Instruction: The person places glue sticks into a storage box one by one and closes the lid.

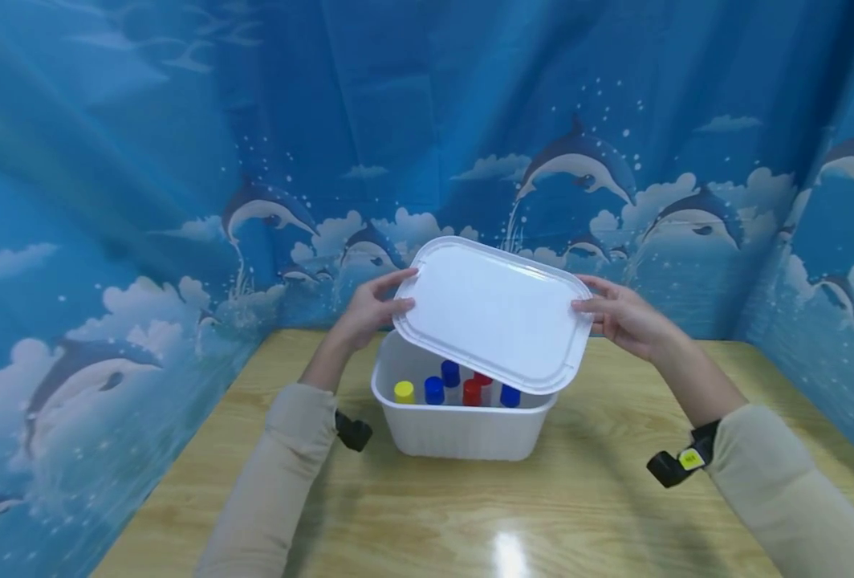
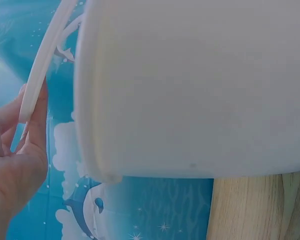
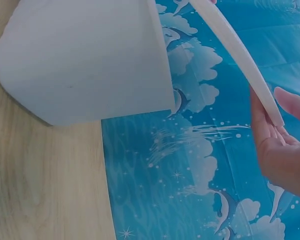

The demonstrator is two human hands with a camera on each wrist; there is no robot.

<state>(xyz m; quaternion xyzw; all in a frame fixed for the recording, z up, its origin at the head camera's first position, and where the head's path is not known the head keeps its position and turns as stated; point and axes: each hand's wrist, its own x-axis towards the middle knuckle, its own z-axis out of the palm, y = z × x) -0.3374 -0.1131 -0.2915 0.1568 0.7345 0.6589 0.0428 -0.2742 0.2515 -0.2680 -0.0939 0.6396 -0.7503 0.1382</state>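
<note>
A white rectangular lid (image 1: pixel 495 313) with rounded corners is held tilted above a white plastic bin (image 1: pixel 463 433). My left hand (image 1: pixel 369 309) pinches its left end between thumb and fingers, and my right hand (image 1: pixel 625 317) pinches the right end. Both wrist views show the lid's edge between thumb and fingers, apart from the bin's rim. Inside the bin stand several capped containers: a yellow cap (image 1: pixel 404 392), blue caps (image 1: pixel 434 390) and red caps (image 1: pixel 472 392) show. The lid hides the back right of the bin.
The bin stands on a wood-grain table (image 1: pixel 427 514). Behind and beside the table hangs a blue curtain (image 1: pixel 398 120) printed with dolphins and clouds. Each wrist wears a black camera, the left one (image 1: pixel 353 432) close to the bin's left side.
</note>
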